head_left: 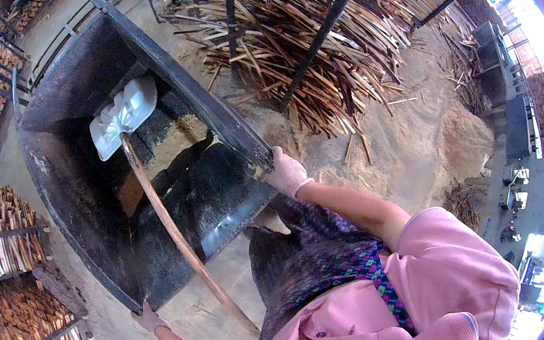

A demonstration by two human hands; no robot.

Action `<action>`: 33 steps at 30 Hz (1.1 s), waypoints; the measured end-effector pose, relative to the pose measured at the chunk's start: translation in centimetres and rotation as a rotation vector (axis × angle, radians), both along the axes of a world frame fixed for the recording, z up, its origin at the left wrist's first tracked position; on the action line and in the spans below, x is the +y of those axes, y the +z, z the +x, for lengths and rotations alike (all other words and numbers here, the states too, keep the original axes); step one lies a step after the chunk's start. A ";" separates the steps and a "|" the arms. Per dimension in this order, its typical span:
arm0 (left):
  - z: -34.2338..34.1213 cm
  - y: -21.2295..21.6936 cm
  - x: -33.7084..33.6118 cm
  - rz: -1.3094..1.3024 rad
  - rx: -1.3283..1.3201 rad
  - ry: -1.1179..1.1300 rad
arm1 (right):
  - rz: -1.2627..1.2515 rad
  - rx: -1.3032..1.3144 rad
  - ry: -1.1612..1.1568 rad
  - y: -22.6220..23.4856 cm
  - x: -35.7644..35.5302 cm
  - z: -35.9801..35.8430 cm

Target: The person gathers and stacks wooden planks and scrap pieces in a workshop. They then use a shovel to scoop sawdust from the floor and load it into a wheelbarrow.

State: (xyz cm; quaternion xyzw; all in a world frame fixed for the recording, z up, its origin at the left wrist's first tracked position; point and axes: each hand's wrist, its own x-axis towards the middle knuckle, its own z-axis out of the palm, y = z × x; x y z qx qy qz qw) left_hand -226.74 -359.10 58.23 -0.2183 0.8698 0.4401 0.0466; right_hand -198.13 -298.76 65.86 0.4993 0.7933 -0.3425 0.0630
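Note:
A large black open-topped metal cart stands before me, tilted across the view. My right hand, in a pale knitted glove, is closed on the cart's rim at its near right corner. At the near left corner my left hand, also gloved, grips the rim, its fingers partly hidden. Inside the cart lies a shovel with a shiny whitish blade. Its long wooden handle runs out over the near edge towards my body. Some sawdust covers part of the cart's floor.
A big heap of thin wood strips lies beyond the cart to the right, among dark metal posts. Racks of stacked wood line the left side. A sawdust mound and machinery stand at the right.

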 end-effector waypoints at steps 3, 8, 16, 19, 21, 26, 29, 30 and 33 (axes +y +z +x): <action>6.7 1.9 -0.5 -0.087 -0.158 0.125 | -0.024 -0.045 0.023 -0.6 -1.2 4.3; 18.8 2.1 -2.0 0.095 -0.025 0.271 | -0.104 -0.078 0.059 0.9 -0.4 11.7; 39.2 -0.4 -2.7 0.059 -0.161 0.448 | -0.147 -0.072 0.189 0.5 4.8 25.0; 47.0 -1.3 -2.9 0.168 -0.080 0.506 | -0.111 -0.049 0.244 0.4 6.1 29.1; 52.2 -1.2 -2.4 0.181 -0.097 0.530 | -0.093 -0.058 0.284 0.6 7.4 32.2; 63.8 2.1 6.7 0.090 0.066 0.608 | -0.085 -0.157 0.305 3.0 11.3 39.8; 72.3 0.2 4.0 -0.217 -0.056 0.657 | -0.060 -0.158 0.398 1.8 12.7 43.9; 74.8 0.7 5.2 -0.208 -0.001 0.605 | -0.047 -0.138 0.409 1.5 13.2 45.5; 79.4 4.4 11.7 -0.164 0.020 0.495 | 0.023 -0.162 0.418 1.2 15.6 50.2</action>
